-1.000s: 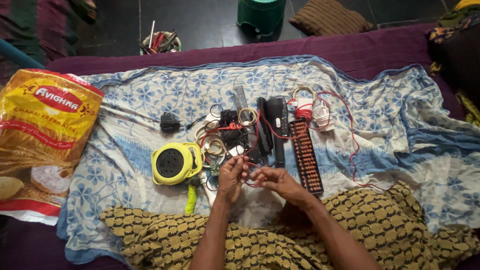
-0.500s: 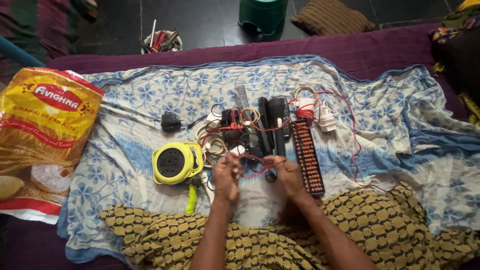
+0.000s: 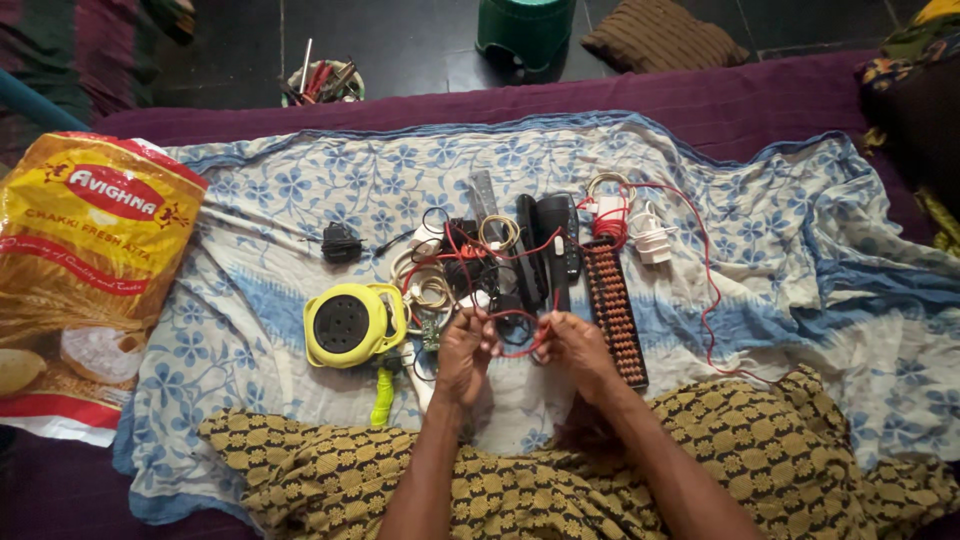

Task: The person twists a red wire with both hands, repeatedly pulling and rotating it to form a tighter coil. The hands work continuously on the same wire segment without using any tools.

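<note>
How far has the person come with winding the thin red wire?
Done: only a small loop of the red wire hangs between the left hand and the right hand. In hand: both hands pinch that wire just in front of the abacus and the yellow extension reel. Left: a long stretch of it lies loose over the flowered cloth, running out to the right and around the white plug.

Left hand [image 3: 466, 350] and right hand [image 3: 573, 345] raised close together, fingers pinched, forearms converging

1 large yellow, red and orange plastic sack [image 3: 85, 250] lies flat at far left.
</note>
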